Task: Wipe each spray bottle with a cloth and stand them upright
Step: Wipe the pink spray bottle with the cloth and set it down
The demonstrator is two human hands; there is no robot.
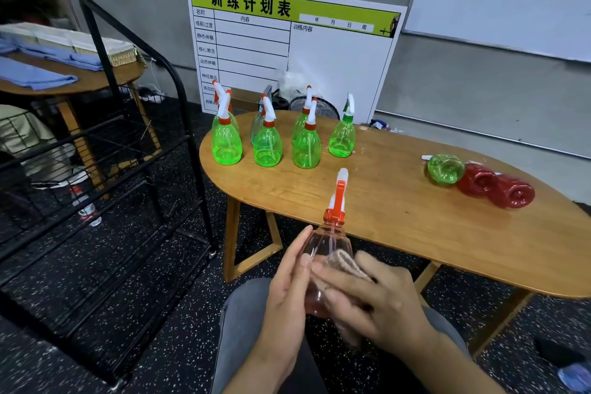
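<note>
Both hands work low in the view, over the person's lap and just short of the worktop (399, 201) edge. Between them sits a clear pinkish spray bottle (329, 253) with an orange and white trigger head. Its long axis runs away from the person, base toward the lap and nozzle tipped up and forward over the worktop. The left hand (287, 294) grips the bottle's left side, fingers (305, 261) curled round the body, most likely to steady it against the rubbing. The right hand (380, 301) presses a pale cloth (350, 265) against the bottle's right side, its fingers closed over the cloth (blur hides how tightly). Holding the bottle off the worktop probably lets the cloth reach all round the body.

At the far left of the worktop stand the upright green bottles (267, 144), grouped close together with their trigger heads up; one bluish bottle seems to stand behind them. They look like the finished ones. Toward the right edge lie a green bottle on its side (446, 169) and, touching it, two red bottles on their sides (495, 187), their bases toward the camera and their long axes running away from it. These appear to be waiting for a wipe, so the job looks well past halfway. Once wiped, the held bottle should be set down on its base with the standing group.
</note>
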